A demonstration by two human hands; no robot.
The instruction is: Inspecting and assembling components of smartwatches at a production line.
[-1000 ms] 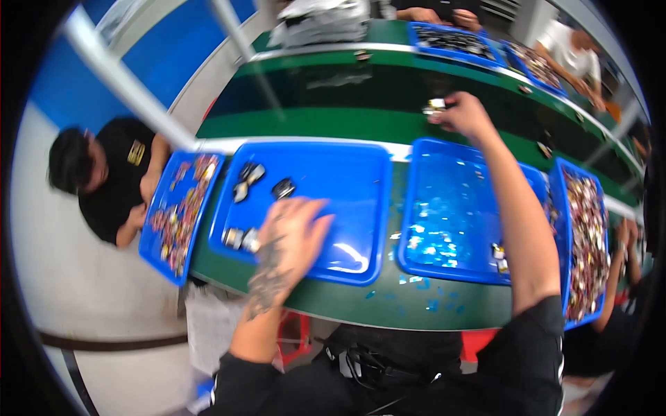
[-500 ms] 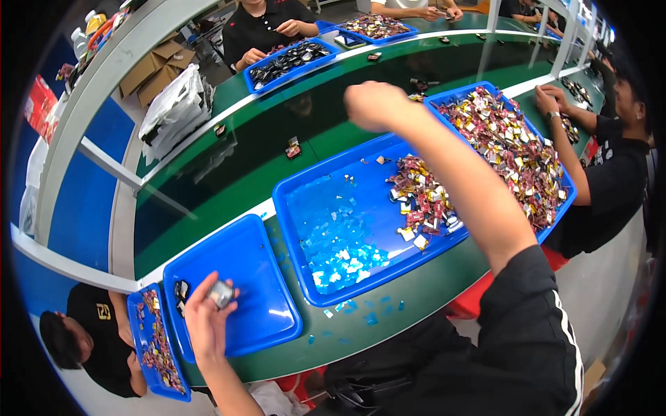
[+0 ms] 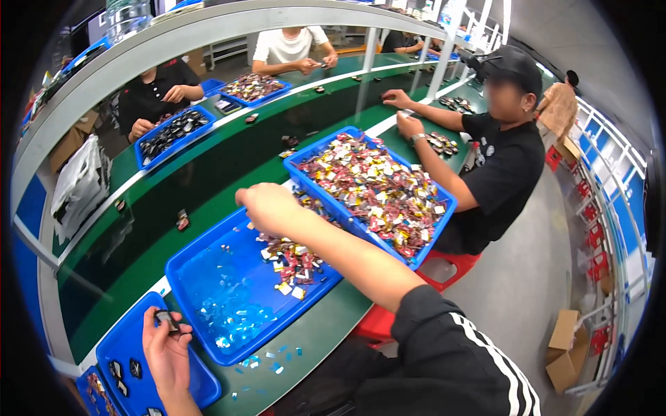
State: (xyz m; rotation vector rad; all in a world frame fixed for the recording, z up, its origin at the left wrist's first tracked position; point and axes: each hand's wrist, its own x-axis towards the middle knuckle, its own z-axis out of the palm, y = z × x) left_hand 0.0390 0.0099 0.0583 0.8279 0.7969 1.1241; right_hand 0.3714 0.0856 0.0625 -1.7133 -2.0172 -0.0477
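My left hand [image 3: 168, 353] grips a small dark rounded electronic part [image 3: 166, 320] between thumb and fingers. Below it is a blue tray [image 3: 205, 388] with several black parts [image 3: 135, 368] lying in it. My right hand [image 3: 272, 210] hovers over the far edge of a larger blue tray [image 3: 201, 260]; its fingers are curled together, and what they hold, if anything, is hidden. That tray carries a pile of small red, white and yellow pieces [image 3: 291, 260] at its right side, partly behind my forearm, and scattered shiny blue film bits [image 3: 236, 312] at its left.
A heaped blue tray [image 3: 437, 239] of the same pieces rests at the right. Beyond runs a dark green conveyor belt [image 3: 229, 156] with scattered parts. A co-worker in a black cap [image 3: 506, 152] sits at my right; others work across the belt. Grey frame bars [image 3: 368, 48] cross overhead.
The view has swung to the right. My right hand has come back from above the belt to the large tray's far edge. My left hand still holds the dark part, now turned differently.
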